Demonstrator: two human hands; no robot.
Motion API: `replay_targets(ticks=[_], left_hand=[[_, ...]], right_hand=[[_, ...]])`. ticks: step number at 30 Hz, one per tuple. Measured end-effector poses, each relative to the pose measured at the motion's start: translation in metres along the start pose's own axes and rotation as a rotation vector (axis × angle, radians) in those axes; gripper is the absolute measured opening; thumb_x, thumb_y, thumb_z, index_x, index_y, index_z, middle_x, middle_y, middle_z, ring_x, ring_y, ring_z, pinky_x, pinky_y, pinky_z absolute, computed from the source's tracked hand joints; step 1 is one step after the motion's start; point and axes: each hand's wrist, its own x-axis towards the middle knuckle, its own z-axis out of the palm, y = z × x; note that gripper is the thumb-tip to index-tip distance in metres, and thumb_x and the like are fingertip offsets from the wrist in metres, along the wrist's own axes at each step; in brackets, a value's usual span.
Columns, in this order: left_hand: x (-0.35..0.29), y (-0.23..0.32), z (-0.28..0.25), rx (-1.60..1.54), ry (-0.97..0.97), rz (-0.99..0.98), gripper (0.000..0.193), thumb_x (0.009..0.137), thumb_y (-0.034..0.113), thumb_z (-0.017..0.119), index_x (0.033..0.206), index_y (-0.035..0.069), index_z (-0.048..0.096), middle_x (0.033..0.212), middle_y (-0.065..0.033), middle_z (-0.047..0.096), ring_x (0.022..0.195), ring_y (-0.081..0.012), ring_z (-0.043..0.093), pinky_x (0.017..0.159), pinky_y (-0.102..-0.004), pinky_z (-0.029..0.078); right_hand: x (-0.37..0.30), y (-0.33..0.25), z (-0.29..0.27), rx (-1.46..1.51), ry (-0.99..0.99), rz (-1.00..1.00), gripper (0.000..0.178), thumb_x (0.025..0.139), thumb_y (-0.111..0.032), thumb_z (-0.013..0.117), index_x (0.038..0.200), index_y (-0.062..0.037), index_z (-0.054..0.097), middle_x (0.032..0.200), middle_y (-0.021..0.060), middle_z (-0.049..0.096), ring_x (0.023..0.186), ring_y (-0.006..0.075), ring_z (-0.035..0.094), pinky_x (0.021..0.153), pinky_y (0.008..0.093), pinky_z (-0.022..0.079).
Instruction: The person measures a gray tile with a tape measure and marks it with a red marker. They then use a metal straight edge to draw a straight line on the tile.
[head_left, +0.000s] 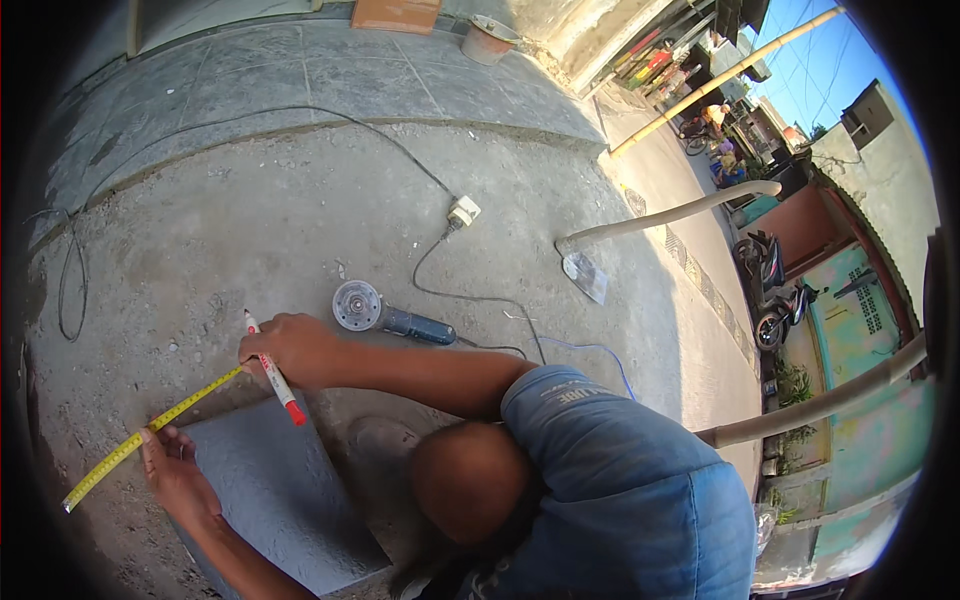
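A grey square tile (275,490) lies tilted on the rough ground at the lower left. Along its far edge stretches a yellow tape measure (185,405), its metal end reaching past the tile's left corner. My left hand (180,475) is closed on the tape at that corner, thumb against the blade. Held in my right hand (295,350), near the tile's far right corner, is a white and red marker (268,370). The tape's other end runs into this same hand, and its case is hidden there.
Just beyond my right forearm lies an angle grinder (385,315), its cord leading toward a white socket block (464,212). A shovel-like blade (585,277) rests by a pipe (670,215). A bucket (490,40) stands on the tiled step (350,75). Motorbikes (780,300) line the lane.
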Motion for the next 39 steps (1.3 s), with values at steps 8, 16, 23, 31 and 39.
replay_targets(ticks=[8,16,23,31,39], left_hand=[[0.017,0.029,0.050,0.482,-0.375,0.020,0.035,0.095,0.038,0.059,0.091,0.005,0.067,0.071,0.0021,0.056,0.064,-0.0071,0.048,0.062,-0.0236,0.039],[-0.025,0.112,0.112,0.658,-0.753,0.296,0.032,0.092,0.032,0.062,0.085,0.001,0.067,0.066,-0.0012,0.057,0.062,-0.0082,0.046,0.060,-0.0244,0.039],[-0.033,0.131,0.112,0.545,-0.837,0.444,0.031,0.091,0.031,0.063,0.083,0.002,0.066,0.065,-0.0009,0.056,0.063,-0.0082,0.047,0.060,-0.0249,0.039],[-0.023,0.097,0.135,0.713,-0.881,0.424,0.032,0.090,0.031,0.065,0.078,0.001,0.064,0.062,-0.0003,0.054,0.059,-0.0072,0.044,0.055,-0.0260,0.035],[0.002,0.015,0.128,0.844,-0.876,0.196,0.023,0.089,0.020,0.068,0.083,-0.003,0.066,0.061,-0.0005,0.055,0.058,-0.0067,0.047,0.054,-0.0244,0.038]], right_hand=[[0.004,-0.003,-0.072,-0.289,0.026,0.114,0.016,0.088,-0.028,0.063,0.091,-0.0129,0.065,0.079,0.0112,0.068,0.076,0.0344,0.065,0.066,0.0446,0.051],[0.009,-0.065,-0.272,-1.123,-0.011,0.399,0.010,0.087,-0.027,0.060,0.093,-0.0211,0.065,0.082,0.0085,0.068,0.078,0.0319,0.067,0.064,0.0445,0.050],[-0.076,-0.147,-0.452,-1.801,-0.133,0.714,0.013,0.089,-0.024,0.053,0.089,-0.0202,0.065,0.075,0.0081,0.065,0.076,0.0274,0.069,0.059,0.0438,0.050],[-0.114,-0.129,-0.537,-1.991,-0.271,0.931,0.010,0.087,-0.022,0.060,0.092,-0.0206,0.068,0.080,0.0037,0.068,0.081,0.0253,0.070,0.062,0.0408,0.051],[-0.103,0.034,-0.527,-1.818,-0.357,0.965,0.015,0.090,-0.022,0.055,0.096,-0.0215,0.069,0.092,0.0035,0.070,0.091,0.0248,0.070,0.067,0.0415,0.052]])
